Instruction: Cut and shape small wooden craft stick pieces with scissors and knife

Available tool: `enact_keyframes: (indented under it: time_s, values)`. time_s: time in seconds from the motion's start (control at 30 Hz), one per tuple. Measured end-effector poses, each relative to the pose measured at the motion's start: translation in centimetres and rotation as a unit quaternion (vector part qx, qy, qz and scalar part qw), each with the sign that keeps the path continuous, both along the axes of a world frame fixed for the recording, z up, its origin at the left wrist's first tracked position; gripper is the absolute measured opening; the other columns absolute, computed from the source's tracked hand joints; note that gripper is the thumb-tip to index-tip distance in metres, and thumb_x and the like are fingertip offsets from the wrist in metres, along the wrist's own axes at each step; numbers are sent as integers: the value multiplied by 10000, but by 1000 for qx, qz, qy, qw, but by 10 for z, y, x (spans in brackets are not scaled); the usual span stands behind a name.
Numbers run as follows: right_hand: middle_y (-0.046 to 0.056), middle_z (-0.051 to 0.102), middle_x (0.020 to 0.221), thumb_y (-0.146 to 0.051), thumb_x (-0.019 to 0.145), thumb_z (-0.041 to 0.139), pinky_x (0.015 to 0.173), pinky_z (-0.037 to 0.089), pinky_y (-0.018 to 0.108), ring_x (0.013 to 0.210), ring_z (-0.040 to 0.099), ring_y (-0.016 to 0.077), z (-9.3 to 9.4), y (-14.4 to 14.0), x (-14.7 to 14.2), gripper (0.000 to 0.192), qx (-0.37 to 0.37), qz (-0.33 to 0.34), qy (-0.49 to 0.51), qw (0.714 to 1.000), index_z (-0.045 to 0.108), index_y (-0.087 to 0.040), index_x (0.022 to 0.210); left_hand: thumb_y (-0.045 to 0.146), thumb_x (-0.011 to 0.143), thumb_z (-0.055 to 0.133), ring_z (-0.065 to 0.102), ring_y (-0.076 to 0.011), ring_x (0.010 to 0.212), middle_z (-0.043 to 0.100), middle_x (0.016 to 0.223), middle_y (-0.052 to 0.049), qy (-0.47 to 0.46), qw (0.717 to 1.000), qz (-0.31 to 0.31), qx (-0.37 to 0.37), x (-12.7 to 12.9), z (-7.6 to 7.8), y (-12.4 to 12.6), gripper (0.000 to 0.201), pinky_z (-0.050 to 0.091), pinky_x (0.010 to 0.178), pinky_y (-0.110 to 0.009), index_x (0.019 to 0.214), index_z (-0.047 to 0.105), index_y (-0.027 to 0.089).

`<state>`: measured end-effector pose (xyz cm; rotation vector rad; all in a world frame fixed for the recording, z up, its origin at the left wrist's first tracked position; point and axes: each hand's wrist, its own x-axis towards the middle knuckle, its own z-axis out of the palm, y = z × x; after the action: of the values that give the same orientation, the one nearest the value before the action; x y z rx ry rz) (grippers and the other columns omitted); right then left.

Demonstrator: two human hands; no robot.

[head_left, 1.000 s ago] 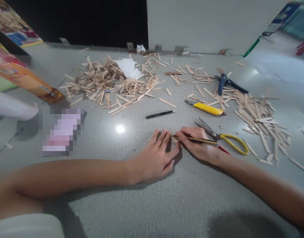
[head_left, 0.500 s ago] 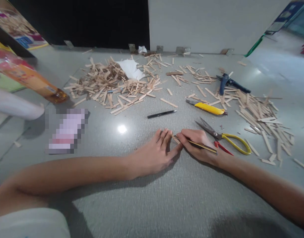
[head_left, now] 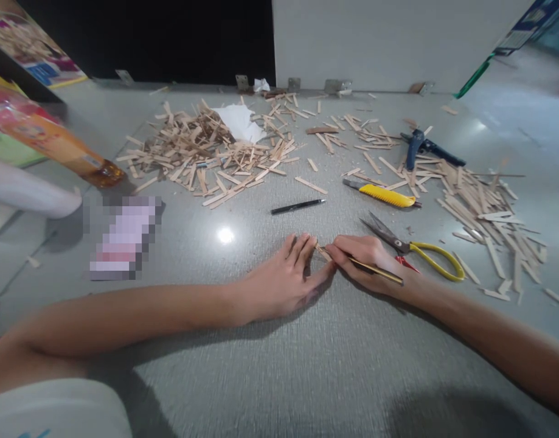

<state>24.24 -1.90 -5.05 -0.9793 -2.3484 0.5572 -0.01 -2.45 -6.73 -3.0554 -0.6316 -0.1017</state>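
My right hand (head_left: 364,258) grips a yellow-and-black pencil (head_left: 380,271) in a writing hold, with its tip down at a small wooden stick (head_left: 323,253). My left hand (head_left: 279,283) lies low on the grey surface, its fingertips and thumb bracketing that stick and steadying it. Part of the stick is hidden by the fingers. Right beside my right wrist are scissors (head_left: 400,245) with one yellow and one red handle, blades apart. Beyond my hands lie a black pen-like rod (head_left: 298,207) and a yellow utility knife (head_left: 384,195).
A heap of wooden sticks (head_left: 183,149) with a white tissue (head_left: 240,123) lies at the back left. More sticks (head_left: 480,207) spread on the right, near dark blue pliers (head_left: 415,149). An orange bottle (head_left: 55,137) and a blurred-out flat object (head_left: 126,237) are on the left.
The view has shifted slightly. My right hand covers a bit more of the scissors' red handle, and the pencil has moved only slightly; my left hand keeps its place at the stick.
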Motion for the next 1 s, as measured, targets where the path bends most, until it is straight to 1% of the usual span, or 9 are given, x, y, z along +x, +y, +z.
enact_keyframes:
  time_s: [0.13, 0.27, 0.43, 0.5, 0.6, 0.7, 0.8, 1.0]
  values:
    - [-46, 507, 667, -214, 1131, 456, 574, 360, 305, 557, 441, 142, -2, -1, 2, 358, 13, 11, -4, 1000, 466, -265, 777, 344, 1133, 538, 507, -485, 1532, 536, 1614, -332, -10, 1000, 1, -12, -1, 0, 0, 603, 378, 1233, -676, 1681, 398, 137]
    - [-42, 515, 681, -219, 1143, 445, 572, 362, 304, 564, 452, 141, -4, -2, 4, 359, 26, 21, -11, 999, 459, -262, 788, 382, 1147, 501, 526, -502, 1511, 554, 1587, -347, 15, 1000, 1, 13, 0, 1, 0, 598, 407, 1198, -683, 1682, 402, 133]
    - [-41, 522, 698, -197, 1148, 446, 570, 362, 295, 578, 469, 136, -2, -4, 6, 339, 39, 32, -21, 999, 471, -254, 815, 394, 1151, 495, 509, -489, 1527, 545, 1603, -337, 13, 1000, 3, 7, 0, 3, 1, 631, 394, 1205, -674, 1713, 356, 142]
    - [-39, 524, 701, -191, 1150, 441, 570, 364, 292, 585, 475, 136, -1, -4, 7, 337, 43, 35, -23, 998, 480, -250, 821, 385, 1152, 503, 491, -489, 1540, 522, 1618, -344, 11, 1000, 2, 1, -1, 3, 1, 644, 377, 1215, -681, 1724, 337, 139]
    - [-38, 525, 703, -182, 1152, 435, 567, 363, 289, 585, 471, 134, -1, -4, 8, 337, 50, 42, -26, 998, 485, -247, 825, 367, 1137, 552, 486, -494, 1543, 505, 1625, -359, 7, 1000, 5, 0, -1, 3, 0, 665, 363, 1224, -690, 1722, 349, 125]
    - [-38, 527, 705, -175, 1153, 431, 564, 364, 286, 583, 471, 132, -2, -3, 9, 337, 55, 48, -28, 997, 486, -245, 828, 364, 1129, 571, 496, -510, 1530, 519, 1604, -375, 7, 1000, 4, 4, -1, 4, -1, 667, 380, 1204, -705, 1712, 371, 109]
    - [-39, 520, 697, -171, 1152, 430, 562, 363, 286, 578, 463, 132, -1, -4, 9, 351, 57, 48, -31, 997, 483, -248, 814, 373, 1139, 543, 506, -527, 1518, 531, 1582, -392, 17, 1000, 3, 14, 0, 5, -1, 653, 410, 1171, -717, 1709, 373, 105]
    - [-37, 524, 694, -167, 1153, 433, 568, 371, 287, 584, 477, 136, 1, -6, 8, 353, 62, 46, -33, 997, 501, -244, 816, 402, 1147, 519, 518, -498, 1518, 553, 1585, -355, 31, 999, 2, 20, 0, 8, 0, 628, 417, 1175, -704, 1700, 388, 134]
